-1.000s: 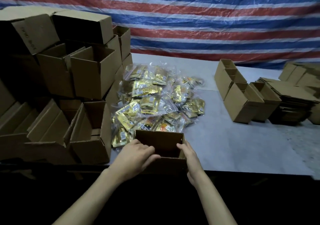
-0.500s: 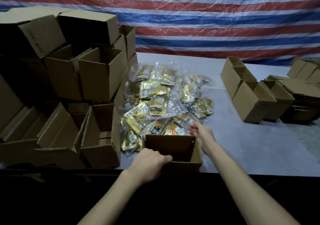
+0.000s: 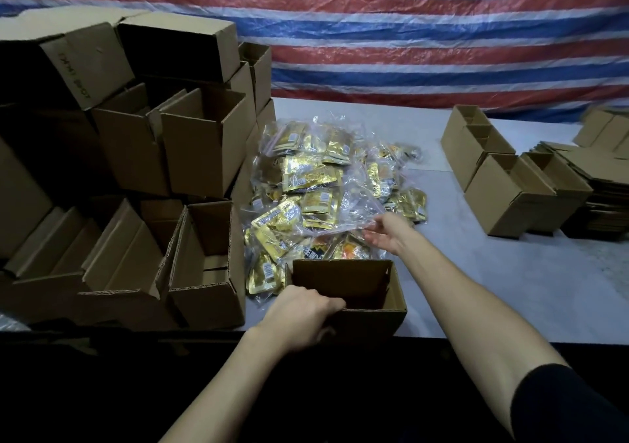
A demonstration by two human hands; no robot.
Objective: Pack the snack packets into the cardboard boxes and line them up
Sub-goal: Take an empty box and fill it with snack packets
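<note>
Two hands share the step: left hand (image 3: 299, 310) grips the box (image 3: 367, 321) by its near-left rim at the table (image 3: 510, 289) edge, while right hand (image 3: 386, 235), half open, meets a bag (image 3: 335, 206) on the pile (image 3: 306, 177) just beyond, grip unclear; it should pinch firmly before lifting.

Makeshift packing workspace: stacked cardboard boxes (image 3: 200, 143), striped tarp (image 3: 425, 34) backdrop.

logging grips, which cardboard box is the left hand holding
The open brown cardboard box at the near table edge; the left hand grips its rim.
</note>
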